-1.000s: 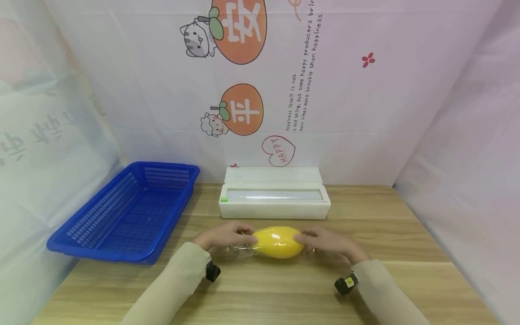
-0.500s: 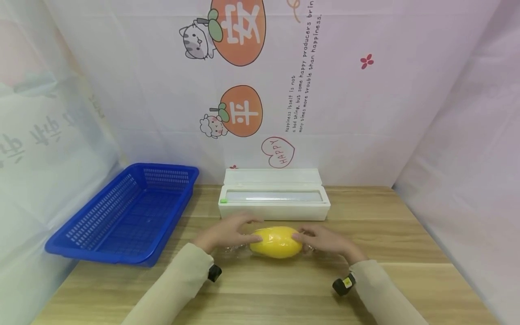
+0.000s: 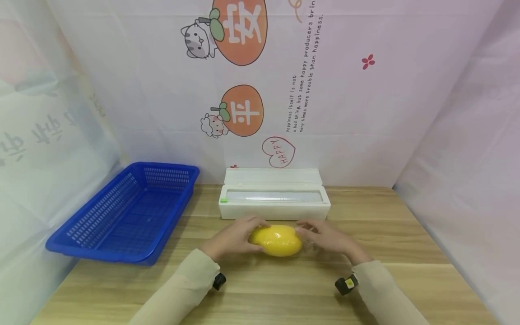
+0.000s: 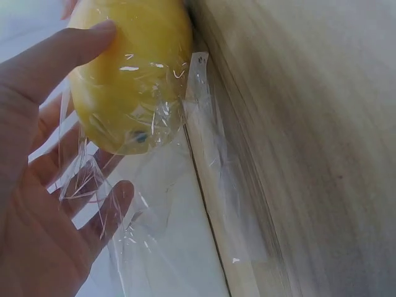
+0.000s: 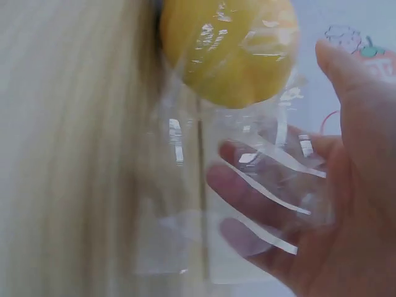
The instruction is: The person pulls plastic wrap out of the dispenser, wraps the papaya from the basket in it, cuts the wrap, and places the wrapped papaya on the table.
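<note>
A yellow mango (image 3: 277,240), wrapped in clear cling film, lies on the wooden table in the head view. My left hand (image 3: 235,239) holds its left end, the thumb in front and the fingers behind. In the left wrist view the thumb touches the wrapped mango (image 4: 133,68), and loose film (image 4: 148,204) trails from its end past the other fingers. Beside the right end is my right hand (image 3: 327,237). Its fingers are loosely bent behind the trailing film (image 5: 247,158) in the right wrist view, and its thumb is apart from the mango there.
Behind the mango stands a white cling film box (image 3: 275,211) with its lid up and a green cutter at its left end. A blue plastic basket (image 3: 164,230) sits at the left of the table (image 3: 276,298). Printed white cloth (image 3: 337,99) hangs at the back and sides.
My left hand has left the film at the mango's left end, opened, and moved right to hold the mango itself. The right thumb and fingers have come off the mango's right end.
</note>
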The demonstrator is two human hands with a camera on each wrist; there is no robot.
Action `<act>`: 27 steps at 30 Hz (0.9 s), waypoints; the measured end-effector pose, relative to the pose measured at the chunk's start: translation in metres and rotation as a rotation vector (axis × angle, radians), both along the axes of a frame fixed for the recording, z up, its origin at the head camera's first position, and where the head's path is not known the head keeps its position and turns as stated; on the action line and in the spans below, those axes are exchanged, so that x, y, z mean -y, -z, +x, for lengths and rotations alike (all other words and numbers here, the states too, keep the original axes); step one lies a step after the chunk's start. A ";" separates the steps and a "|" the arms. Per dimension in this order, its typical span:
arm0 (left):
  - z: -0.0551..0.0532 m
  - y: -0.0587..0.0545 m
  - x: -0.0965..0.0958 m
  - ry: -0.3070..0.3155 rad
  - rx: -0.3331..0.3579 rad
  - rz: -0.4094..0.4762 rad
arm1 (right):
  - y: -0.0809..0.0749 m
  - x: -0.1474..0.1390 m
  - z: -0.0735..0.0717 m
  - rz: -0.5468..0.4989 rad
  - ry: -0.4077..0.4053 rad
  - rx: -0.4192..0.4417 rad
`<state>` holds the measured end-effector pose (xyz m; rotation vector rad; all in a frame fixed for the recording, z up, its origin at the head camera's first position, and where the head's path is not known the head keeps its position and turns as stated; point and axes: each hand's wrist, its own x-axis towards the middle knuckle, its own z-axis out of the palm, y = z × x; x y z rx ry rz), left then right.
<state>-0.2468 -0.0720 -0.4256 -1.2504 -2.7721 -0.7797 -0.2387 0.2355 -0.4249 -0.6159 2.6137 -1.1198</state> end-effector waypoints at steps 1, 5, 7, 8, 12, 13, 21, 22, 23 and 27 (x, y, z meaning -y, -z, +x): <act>-0.001 0.000 0.000 0.003 0.003 0.005 | -0.003 0.001 0.002 0.005 0.014 -0.049; -0.004 0.003 0.001 0.006 0.024 0.013 | -0.012 0.006 0.006 0.009 -0.016 -0.201; -0.006 0.004 0.001 0.004 0.042 0.018 | -0.014 0.010 0.008 0.032 -0.050 -0.239; -0.007 0.006 0.002 0.005 0.052 0.022 | -0.014 0.012 0.009 0.050 -0.071 -0.249; -0.011 0.008 0.002 0.007 0.090 0.046 | -0.008 0.019 0.007 0.115 -0.127 -0.256; -0.012 0.008 0.003 0.010 0.098 0.055 | -0.006 0.021 0.005 0.118 -0.139 -0.254; -0.015 0.012 0.008 0.022 0.172 0.111 | -0.001 0.021 0.000 0.031 -0.164 -0.174; -0.015 0.012 0.009 0.023 0.180 0.116 | -0.001 0.021 0.000 0.027 -0.160 -0.157; -0.015 0.012 0.009 0.026 0.189 0.121 | -0.002 0.020 0.000 0.021 -0.160 -0.144; -0.015 0.013 0.011 0.038 0.232 0.133 | -0.002 0.018 0.001 0.035 -0.146 -0.083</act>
